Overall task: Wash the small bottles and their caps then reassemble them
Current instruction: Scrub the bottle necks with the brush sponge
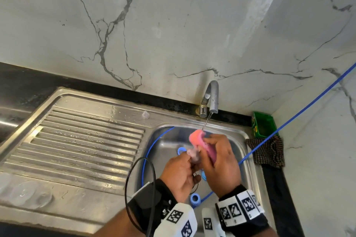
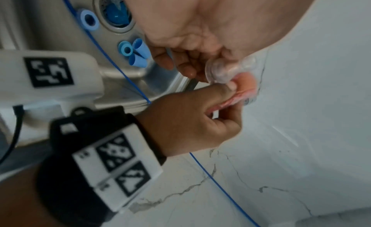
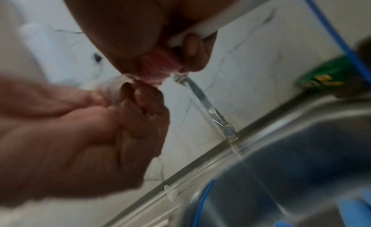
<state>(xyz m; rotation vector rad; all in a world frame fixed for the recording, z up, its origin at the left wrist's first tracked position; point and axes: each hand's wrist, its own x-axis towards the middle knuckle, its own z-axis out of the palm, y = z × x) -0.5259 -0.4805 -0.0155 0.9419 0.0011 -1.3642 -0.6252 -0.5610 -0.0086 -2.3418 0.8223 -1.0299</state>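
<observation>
At the far left of the head view, several small clear plastic bottles (image 1: 25, 194) lie blurred on the steel drainboard (image 1: 86, 140) set into the black stone worktop (image 1: 23, 82). Further right, another small clear piece (image 1: 145, 115) sits on the rim behind the stainless steel sink basin (image 1: 167, 146).

Over the basin, the left hand (image 1: 180, 174) pinches a small clear plastic bottle (image 1: 193, 155) between thumb and fingertips. Touching it on the right, a pink rectangular sponge (image 1: 200, 141) is gripped by the right hand (image 1: 221, 161), fingers curled round it. A thin stream of water runs from the curved metal tap (image 1: 212, 96) down onto the sponge's top end.

Light blue plastic caps (image 1: 195, 199) lie on the basin floor below the hands; the left wrist view shows one near the drain (image 2: 89, 20) and a cluster just beside it (image 2: 133, 53). A thin blue cord (image 1: 298, 113) loops through the basin and rises to the right, across a dark checked cloth (image 1: 266, 152) and a green box (image 1: 263, 124) in the corner.
</observation>
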